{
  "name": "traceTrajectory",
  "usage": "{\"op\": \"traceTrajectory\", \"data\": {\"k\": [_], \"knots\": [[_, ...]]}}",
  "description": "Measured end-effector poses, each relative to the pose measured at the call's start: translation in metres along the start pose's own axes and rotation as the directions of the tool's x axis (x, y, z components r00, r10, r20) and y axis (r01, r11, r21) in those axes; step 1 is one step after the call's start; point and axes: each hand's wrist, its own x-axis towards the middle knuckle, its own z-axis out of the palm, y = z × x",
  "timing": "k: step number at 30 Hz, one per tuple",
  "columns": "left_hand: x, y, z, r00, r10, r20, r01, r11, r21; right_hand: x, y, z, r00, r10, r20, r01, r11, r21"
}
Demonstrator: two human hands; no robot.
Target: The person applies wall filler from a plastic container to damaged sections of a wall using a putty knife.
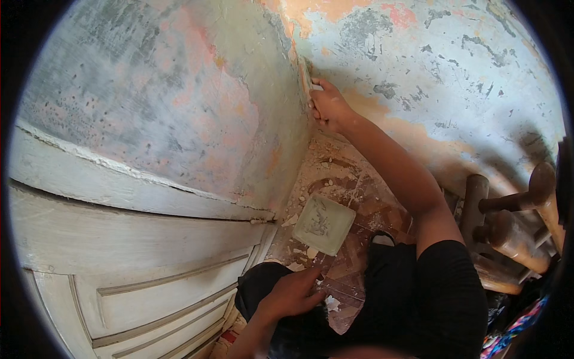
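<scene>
My right hand (326, 105) reaches up to the inside corner between two peeling walls (388, 72). Its fingers are curled at the cracked edge round a small, pale object that is mostly hidden and too small to name. My left hand (296, 290) is low near my dark-clad left leg, fingers apart and holding nothing I can see. Between my hands, a square pale green tile or tray (333, 230) with dark marks lies on the debris-strewn reddish floor (344, 287).
A worn white panelled door (149, 275) and ledge (119, 185) line the left side. At the right, wooden furniture with turned legs (514, 239) stands close beside my right arm, with multicoloured fabric (520, 320) below it. Plaster flakes (323, 158) litter the corner.
</scene>
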Motion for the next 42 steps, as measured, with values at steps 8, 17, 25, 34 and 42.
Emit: {"op": "traceTrajectory", "data": {"k": [8,17,25,34,42], "knots": [[0.0,0.001,0.005,0.999,0.033,-0.027,-0.033,0.999,0.018,-0.012,0.029,0.0,0.998,-0.021,0.065,0.017,0.998,0.064],[0.006,-0.008,0.009,0.983,0.141,-0.114,-0.147,0.988,-0.05,-0.041,0.17,-0.108,0.718,-0.322,0.617,0.688,0.192,-0.7],[-0.005,-0.008,0.005,0.975,0.175,-0.139,-0.187,0.98,-0.073,-0.071,0.228,-0.123,0.455,0.204,0.867,0.89,-0.122,-0.439],[-0.015,-0.016,0.009,0.973,0.165,-0.161,-0.176,0.982,-0.062,-0.079,0.283,-0.095,0.611,0.545,0.574,0.755,-0.184,-0.629],[-0.018,-0.023,0.003,0.981,0.123,-0.15,-0.133,0.99,-0.054,-0.058,0.296,-0.087,0.655,0.484,0.581,0.732,-0.212,-0.648]]}}
